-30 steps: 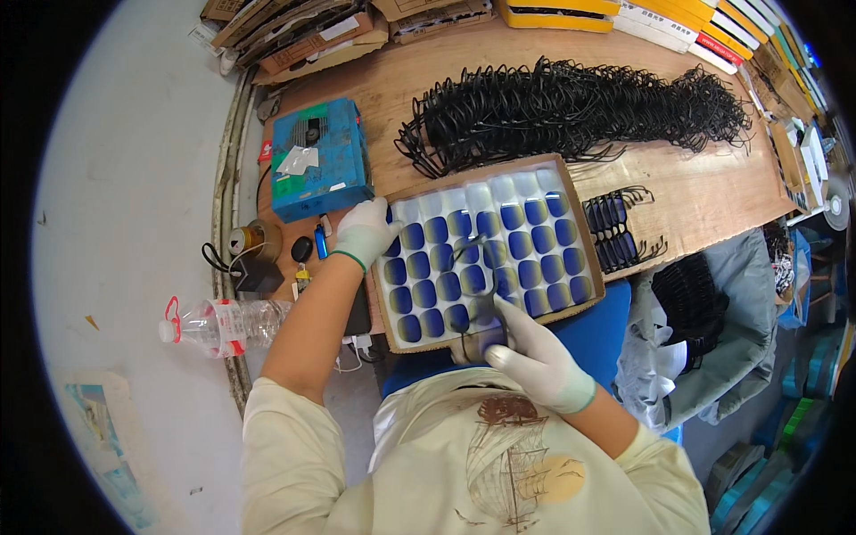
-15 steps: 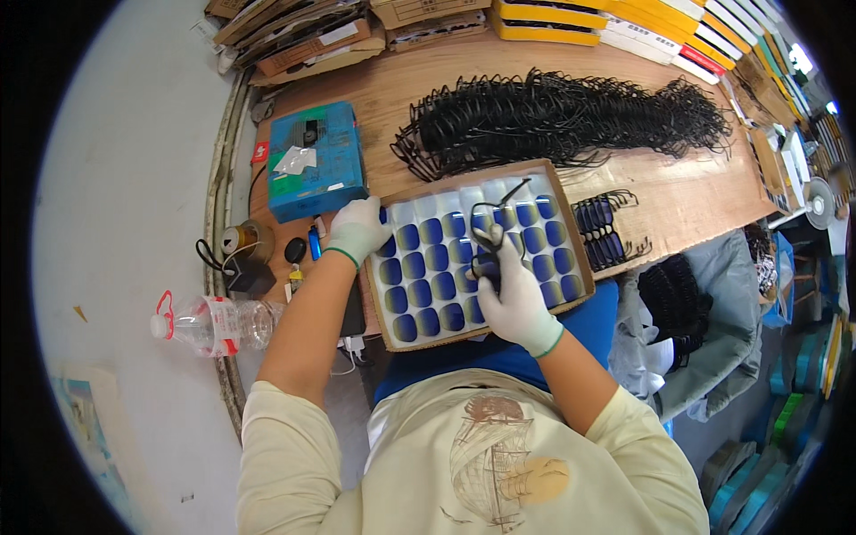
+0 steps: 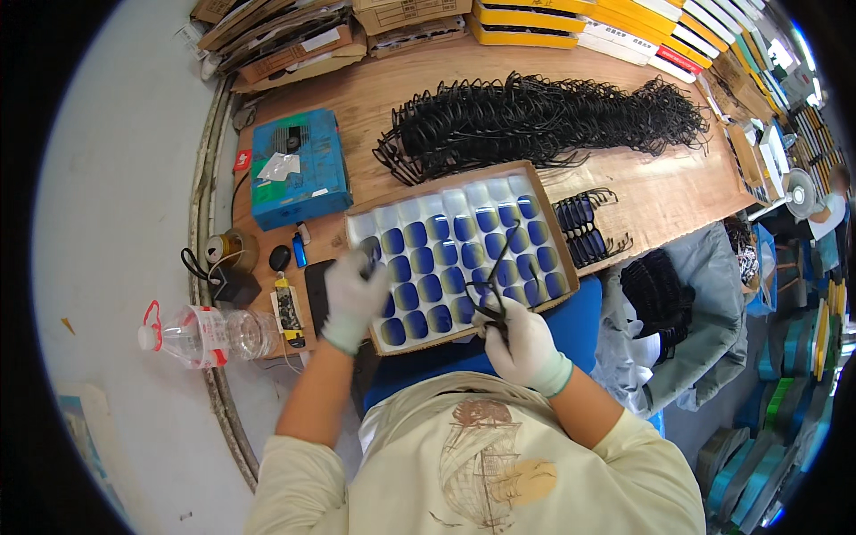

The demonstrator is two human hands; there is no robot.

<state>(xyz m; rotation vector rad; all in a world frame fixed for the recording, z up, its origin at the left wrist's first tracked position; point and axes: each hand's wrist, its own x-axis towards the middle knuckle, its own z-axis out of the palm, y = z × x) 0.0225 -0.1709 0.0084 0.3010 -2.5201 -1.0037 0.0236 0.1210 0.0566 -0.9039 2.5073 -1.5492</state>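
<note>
My right hand (image 3: 524,352), in a white glove, grips a black eyeglass frame (image 3: 488,287) over the near side of a shallow cardboard tray (image 3: 428,346). One temple of the frame points up and away. Blue-and-yellowish tinted lenses (image 3: 417,234) lie in rows inside the tray, and pale slots without lenses show along its far side. My gloved left hand (image 3: 355,299), smeared by motion, is at the tray's left edge. Its closed fingertips hold a dark tinted lens (image 3: 370,247), partly blurred.
A long heap of black frames (image 3: 535,125) covers the back of the table. Several glasses with dark lenses (image 3: 584,230) lie right of the tray. Left are a blue box (image 3: 299,169), a tape roll (image 3: 236,250), a yellow cutter (image 3: 290,312) and a plastic bottle (image 3: 209,334).
My left hand has drawn back from the tray's far left corner toward me, with a lens in its fingers. My right hand has brought the eyeglass frame nearer my body.
</note>
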